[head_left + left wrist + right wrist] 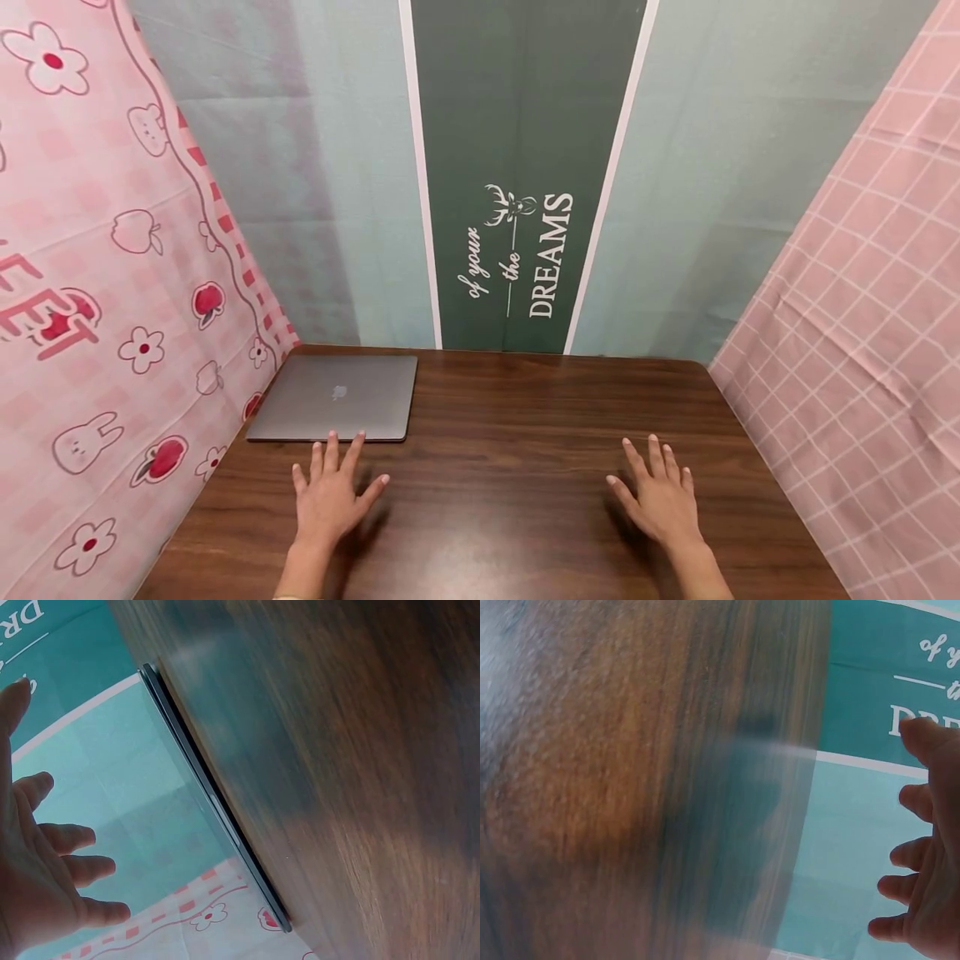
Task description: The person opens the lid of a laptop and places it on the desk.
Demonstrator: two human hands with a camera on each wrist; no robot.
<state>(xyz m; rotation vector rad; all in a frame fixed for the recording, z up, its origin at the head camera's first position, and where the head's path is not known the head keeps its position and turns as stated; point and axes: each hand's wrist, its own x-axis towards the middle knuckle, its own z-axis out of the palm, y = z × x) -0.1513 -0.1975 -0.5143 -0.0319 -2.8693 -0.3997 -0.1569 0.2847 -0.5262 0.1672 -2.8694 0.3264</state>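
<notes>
While left hand (327, 498) hovers near, closed laptop (334, 400) — grey, slim, apple-marked

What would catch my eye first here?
Probably the left hand, spread open, hovering near the closed grey laptop in the far left corner of the table, and the right hand, likewise spread, over its right side. Behind, centrally, hangs a dark green panel lettered DREAMS in white.

The spread right grip (939, 874) hangs before teal cloth (847, 832).
</notes>
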